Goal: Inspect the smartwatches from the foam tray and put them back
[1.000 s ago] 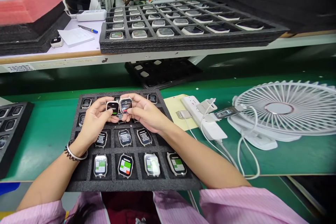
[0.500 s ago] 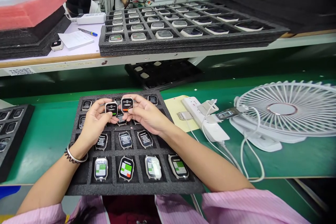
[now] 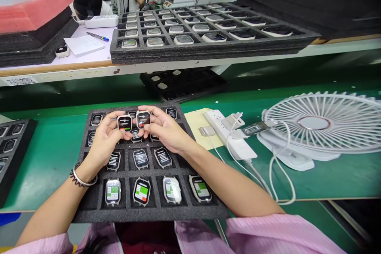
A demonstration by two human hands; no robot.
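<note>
My left hand [image 3: 105, 139] grips a smartwatch body [image 3: 124, 123] without a strap, its dark screen facing me with small text and a red bar low down. In my right hand [image 3: 165, 129] is a second smartwatch body [image 3: 143, 119], its lit screen also showing text; my thumb lies at its lower edge. The two watches are side by side, a small gap between them. Both hands are above a black foam tray [image 3: 149, 215], whose pockets hold several more watch bodies. Some, like the one in the front row [image 3: 142, 191], show green, white and red blocks; others show lines of text.
A white power strip [image 3: 230, 135] with plugs and cables lies right of the tray, over a yellow sheet [image 3: 195, 119]. Farther right is a white fan [image 3: 315, 123]. Another foam tray [image 3: 208, 53] of watches rests on the shelf ahead. Two people are beyond it.
The screen bar on the left-hand watch has gone from green to red. On the right-hand watch, the orange bar has dimmed. Both hands keep their hold; the view shifts slightly.
</note>
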